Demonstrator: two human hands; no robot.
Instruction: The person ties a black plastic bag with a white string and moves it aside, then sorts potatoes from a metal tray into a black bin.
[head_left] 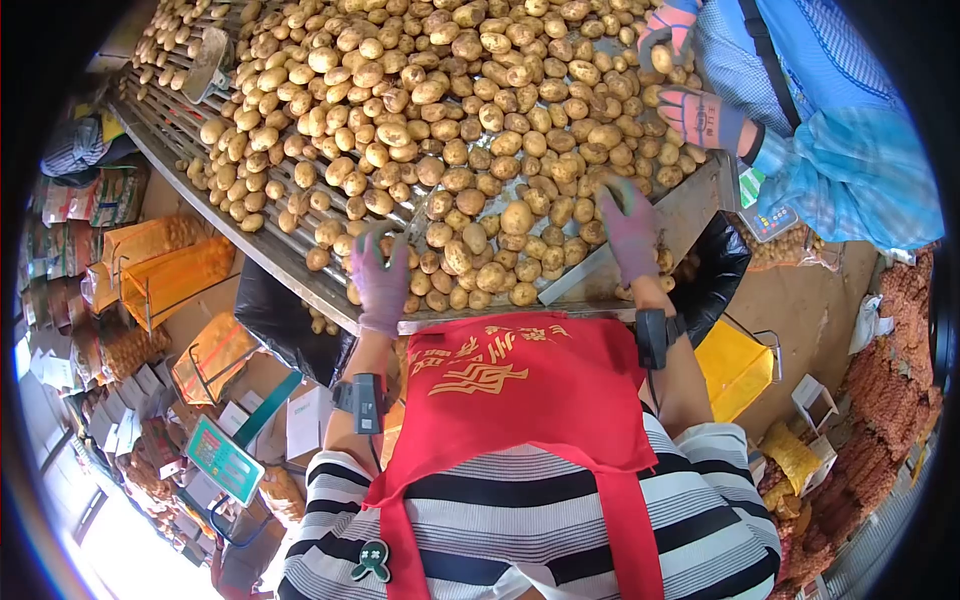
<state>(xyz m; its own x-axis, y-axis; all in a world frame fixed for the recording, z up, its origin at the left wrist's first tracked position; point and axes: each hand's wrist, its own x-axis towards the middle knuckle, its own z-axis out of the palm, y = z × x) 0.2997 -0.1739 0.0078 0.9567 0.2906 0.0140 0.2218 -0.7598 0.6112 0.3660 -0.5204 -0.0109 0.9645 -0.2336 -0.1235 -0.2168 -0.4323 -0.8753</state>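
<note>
Many potatoes [516, 217] are spread over a slatted metal sorting table [283, 268]. My left hand [380, 283], in a pink-purple glove with greyish fingertips, rests among potatoes at the table's near edge, thumb and fingers apart. No potato shows in its grasp. On the other side of the loose potatoes, my right hand [630, 232] wears a matching glove. Its thumb and fingers are spread beside the potatoes, near a metal divider [592, 276], with nothing visible between them.
At upper right, a co-worker's gloved hands [697, 112] reach over the table, one holding a potato [662, 58]. Black bags [290, 322] hang below the near edge. A green-framed scale [225, 460], orange sacks [178, 273] and a yellow bag [738, 372] stand around.
</note>
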